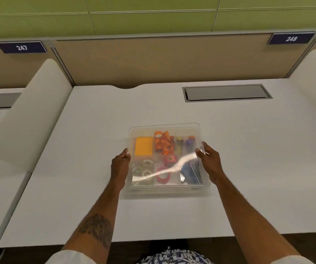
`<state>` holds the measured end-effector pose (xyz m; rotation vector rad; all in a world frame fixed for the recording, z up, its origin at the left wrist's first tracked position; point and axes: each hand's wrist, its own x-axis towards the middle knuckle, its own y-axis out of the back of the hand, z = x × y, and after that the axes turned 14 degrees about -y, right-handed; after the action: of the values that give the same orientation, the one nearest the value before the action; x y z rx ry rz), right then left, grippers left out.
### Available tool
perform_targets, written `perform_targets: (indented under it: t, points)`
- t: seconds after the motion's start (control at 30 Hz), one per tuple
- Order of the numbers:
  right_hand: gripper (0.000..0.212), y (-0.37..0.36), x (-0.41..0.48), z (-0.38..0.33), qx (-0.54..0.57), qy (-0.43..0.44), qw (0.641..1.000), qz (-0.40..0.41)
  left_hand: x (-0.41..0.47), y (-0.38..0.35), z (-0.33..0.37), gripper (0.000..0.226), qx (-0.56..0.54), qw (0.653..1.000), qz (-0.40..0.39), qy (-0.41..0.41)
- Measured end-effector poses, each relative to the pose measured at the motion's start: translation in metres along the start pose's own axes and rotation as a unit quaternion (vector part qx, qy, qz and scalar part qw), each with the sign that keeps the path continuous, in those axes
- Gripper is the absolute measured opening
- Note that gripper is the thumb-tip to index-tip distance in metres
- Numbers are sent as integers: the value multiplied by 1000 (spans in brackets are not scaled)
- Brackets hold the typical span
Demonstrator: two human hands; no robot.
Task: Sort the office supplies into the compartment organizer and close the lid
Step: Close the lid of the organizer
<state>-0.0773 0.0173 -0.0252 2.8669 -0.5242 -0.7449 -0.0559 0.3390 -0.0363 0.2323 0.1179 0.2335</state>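
On the desk (96, 130) sat the organizer (167, 189), supplies sorted in its compartments. The left hand (119, 166) and right hand (209, 162) gripped the clear lid (164, 128) by its side edges, over the organizer.

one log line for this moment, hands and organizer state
stage: closing lid | left hand: on lid's left edge | right hand: on lid's right edge | clear lid: over organizer | supplies: inside compartments | desk
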Motion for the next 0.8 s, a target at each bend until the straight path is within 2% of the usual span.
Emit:
perform_targets:
  t: [0.23, 0.37, 0.47, 0.53, 0.6, 0.8]
  points:
    - [45, -2, -3, 8, -27, 13, 1000, 3, 1, -2, -5, 41, -1, 1000, -1, 0]
    - [46, -3, 1, 12, -67, -12, 996, 53, 1, 0, -5, 41, -8, 1000, -5, 0]
    - [37, -4, 1, 12, -142, 37, 985, 90, -1, 3, -6, 40, -1, 1000, -18, -4]
    - [31, -4, 0, 13, -183, 95, 975, 88, -3, 3, -9, 39, 27, 999, -36, -13]
    - [32, -5, 0, 12, -196, 115, 970, 87, -9, 1, -13, 36, 86, 995, -44, -35]
    - [34, -9, 4, 12, -180, 66, 978, 77, -14, -2, -21, 35, 163, 983, -12, -78]
